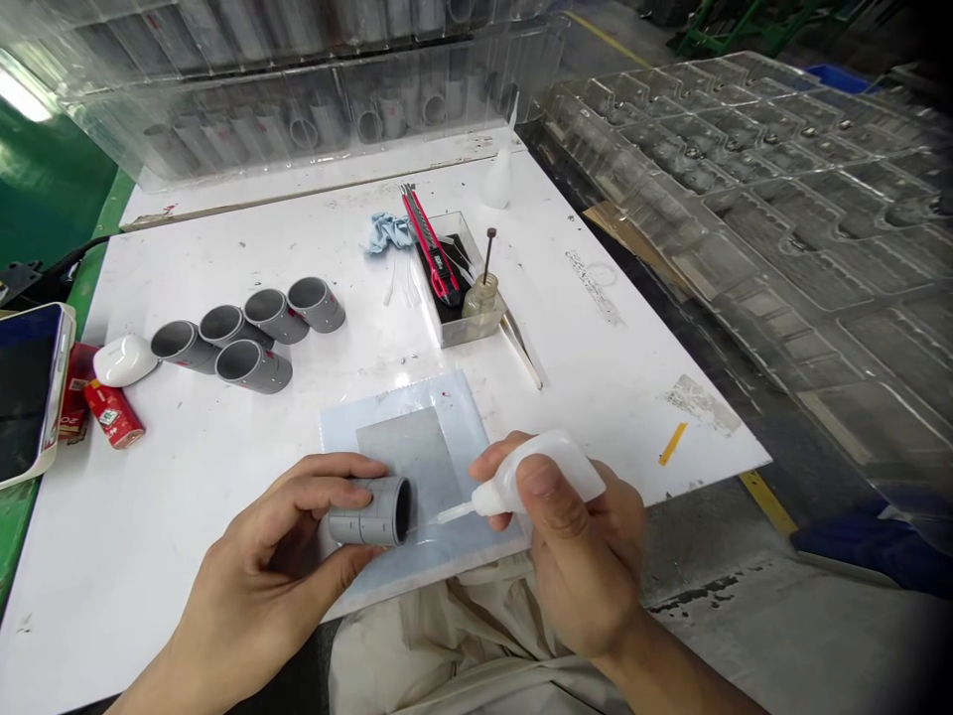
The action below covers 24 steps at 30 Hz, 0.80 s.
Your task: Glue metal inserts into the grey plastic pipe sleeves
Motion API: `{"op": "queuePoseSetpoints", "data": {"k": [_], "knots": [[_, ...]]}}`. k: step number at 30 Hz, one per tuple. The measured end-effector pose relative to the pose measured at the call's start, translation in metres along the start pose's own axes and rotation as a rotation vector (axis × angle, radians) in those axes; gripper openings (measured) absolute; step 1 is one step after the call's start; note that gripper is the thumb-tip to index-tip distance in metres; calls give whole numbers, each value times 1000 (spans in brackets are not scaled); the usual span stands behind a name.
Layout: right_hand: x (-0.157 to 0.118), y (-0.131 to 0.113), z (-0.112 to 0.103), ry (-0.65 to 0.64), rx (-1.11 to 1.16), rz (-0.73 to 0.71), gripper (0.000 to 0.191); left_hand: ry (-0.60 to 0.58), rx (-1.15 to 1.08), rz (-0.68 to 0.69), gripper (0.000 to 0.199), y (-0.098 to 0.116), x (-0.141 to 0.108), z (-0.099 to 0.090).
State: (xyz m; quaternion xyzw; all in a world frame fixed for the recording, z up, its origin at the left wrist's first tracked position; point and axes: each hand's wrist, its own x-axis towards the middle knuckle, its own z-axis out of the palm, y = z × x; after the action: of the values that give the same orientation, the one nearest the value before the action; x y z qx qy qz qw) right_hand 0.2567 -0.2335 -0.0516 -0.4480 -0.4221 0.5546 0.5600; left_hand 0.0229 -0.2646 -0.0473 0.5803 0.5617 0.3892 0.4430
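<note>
My left hand (pixel 275 541) grips a short grey plastic pipe coupling (pixel 366 514), its open end facing right. My right hand (pixel 585 526) is shut around a white plastic squeeze bottle (pixel 540 477), tilted so its thin nozzle (pixel 456 512) points left. The nozzle tip is close to the coupling's open end, and I cannot tell whether they touch. Both hands are above a pale blue sheet (pixel 439 427) with a grey square on it. Several similar grey couplings (pixel 253 364) stand grouped to the left on the white work table (pixel 223 228).
A small transparent box (pixel 454 318) holds a red utility knife and a small glass jar with a dark rod. Tweezers, a blue cloth, and a white bottle lie nearby. A phone and red cans are at the left. Transparent plastic trays fill the back and right.
</note>
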Motion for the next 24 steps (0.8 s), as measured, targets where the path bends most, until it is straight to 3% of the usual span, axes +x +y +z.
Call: {"op": "queuePoseSetpoints", "data": {"k": [8,13,24], "knots": [[3,0,1,3,-26,2,35,-60,74,55,31,-3,3,-6],[1,1,1,21,-50,-12,34,-7,77,16,22,-3,1,-6],[0,3,2,83,-111,-45,35,-74,97,77,31,-5,5,-8]]}}
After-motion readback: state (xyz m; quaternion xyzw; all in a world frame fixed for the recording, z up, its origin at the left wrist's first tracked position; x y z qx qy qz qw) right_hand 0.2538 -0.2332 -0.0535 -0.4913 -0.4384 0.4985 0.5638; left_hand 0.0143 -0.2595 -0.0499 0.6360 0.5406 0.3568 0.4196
